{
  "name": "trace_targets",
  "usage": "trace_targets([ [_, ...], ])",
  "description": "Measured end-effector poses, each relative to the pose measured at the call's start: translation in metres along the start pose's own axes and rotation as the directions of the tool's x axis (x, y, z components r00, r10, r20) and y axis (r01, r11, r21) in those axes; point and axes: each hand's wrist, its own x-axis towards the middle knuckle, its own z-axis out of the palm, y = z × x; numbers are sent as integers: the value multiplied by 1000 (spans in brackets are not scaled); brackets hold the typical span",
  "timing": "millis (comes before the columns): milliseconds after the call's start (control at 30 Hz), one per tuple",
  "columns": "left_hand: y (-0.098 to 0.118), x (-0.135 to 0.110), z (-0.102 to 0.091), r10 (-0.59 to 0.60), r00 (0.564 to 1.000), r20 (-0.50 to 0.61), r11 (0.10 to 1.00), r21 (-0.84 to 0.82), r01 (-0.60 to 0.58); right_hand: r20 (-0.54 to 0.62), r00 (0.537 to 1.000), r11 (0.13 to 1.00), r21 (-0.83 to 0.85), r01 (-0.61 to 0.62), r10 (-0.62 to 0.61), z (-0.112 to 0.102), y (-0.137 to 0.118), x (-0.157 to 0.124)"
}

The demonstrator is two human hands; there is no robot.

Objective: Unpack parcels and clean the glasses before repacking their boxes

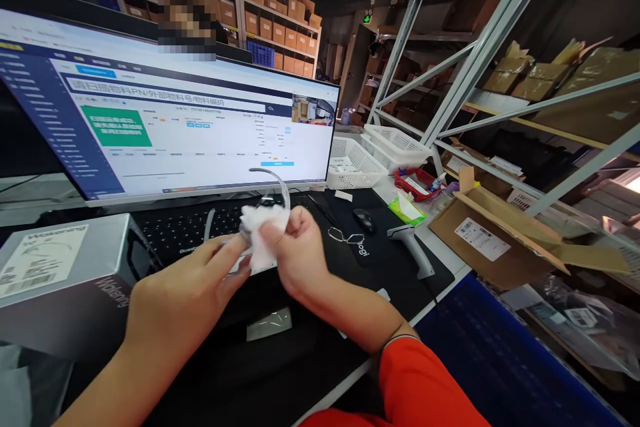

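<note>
Metal shelving (481, 53) and stacked cartons (265, 28) stand around a desk (429, 235) bearing a monitor (210, 140) and keyboard (167, 230). From the head view, both hands are together before the screen: the left hand (183, 287) and right hand (304, 253) pinch a white tissue (263, 250), with a clear curved strip (285, 192) rising beside it. Eyeglasses (346, 236) and a barcode scanner (414, 247) lie to the right on the black mat (370, 280). Handling looks underway, with tissue and strip not yet set down; how much remains cannot be told.
</note>
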Motion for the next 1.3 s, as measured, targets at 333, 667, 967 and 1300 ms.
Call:
trace_targets([
  [333,7,3,2,42,998,-38,993,-105,-45,19,991,992,-4,-130,130,-11,-15,24],
  [667,0,0,-3,-87,994,-64,980,-184,74,98,995,984,-169,47,-30,-1,10,-16],
  [967,-46,1,-5,-199,963,182,906,-340,252,257,954,865,-502,-6,156,-38,-51,42],
  [1300,-47,10,-16,-72,981,181,901,-409,142,411,877,391,-786,480,-250,-60,-105,22],
])
